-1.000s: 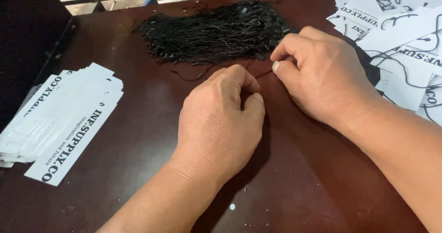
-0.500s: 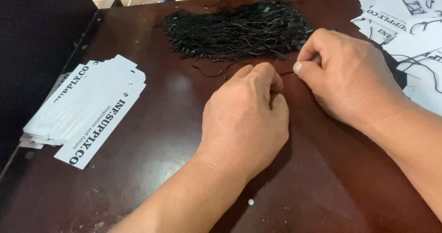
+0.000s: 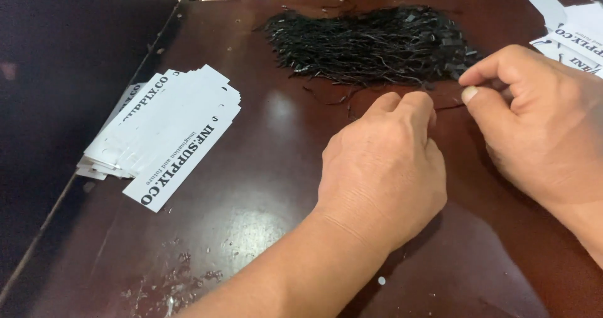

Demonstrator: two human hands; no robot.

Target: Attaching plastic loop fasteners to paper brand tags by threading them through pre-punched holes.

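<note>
Black thin cord [image 3: 449, 107] ran between both pinched grips: left hand [image 3: 383, 167] and right hand [image 3: 534, 123], near the cord pile [image 3: 370, 45] on the worktop [image 3: 264, 199].

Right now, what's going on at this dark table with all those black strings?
A person works with both bare hands on a dark brown wooden table. The left hand and right hand pinch a thin black cord between them, just below a heap of black cords. A fanned stack of white printed paper tags lies to the left, and more white tags lie at the far right.
</note>
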